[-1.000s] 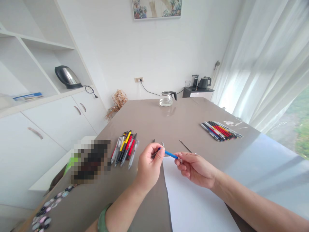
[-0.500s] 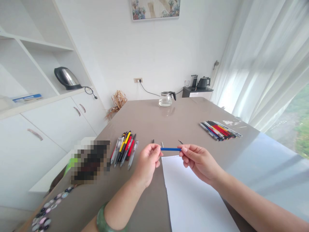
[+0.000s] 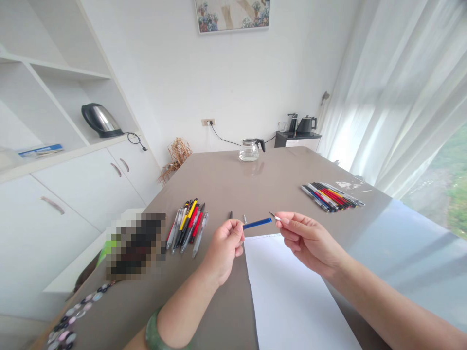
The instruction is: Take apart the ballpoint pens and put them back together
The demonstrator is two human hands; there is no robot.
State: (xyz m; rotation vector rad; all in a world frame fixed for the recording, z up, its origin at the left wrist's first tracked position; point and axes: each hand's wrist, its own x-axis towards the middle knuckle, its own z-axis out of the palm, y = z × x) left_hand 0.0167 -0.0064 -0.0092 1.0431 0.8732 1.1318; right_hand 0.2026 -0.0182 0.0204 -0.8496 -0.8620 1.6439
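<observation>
In front of me, my left hand [image 3: 229,245] pinches one end of a blue pen barrel [image 3: 257,223], whose other end points to the right. My right hand [image 3: 304,236] is closed on a thin piece with a white body and dark tip, apparently a pen refill [image 3: 278,218]; most of it is hidden by the fingers. A small gap separates it from the barrel. Just beyond my hands lie a dark pointed pen part [image 3: 230,214] and a small metallic spring-like part [image 3: 244,218]. Below them is a white sheet of paper [image 3: 292,287].
Several pens [image 3: 189,223] lie grouped at left, beside a blurred dark object [image 3: 136,248] with a bead string [image 3: 75,311]. Another row of pens [image 3: 330,197] lies at right, near white scraps [image 3: 348,184]. A glass pot [image 3: 249,151] stands at the table's far edge.
My right hand has let go of the blue barrel's right end and moved slightly up, now holding the white, dark-tipped piece. The barrel's free end has tipped up a little in my left hand.
</observation>
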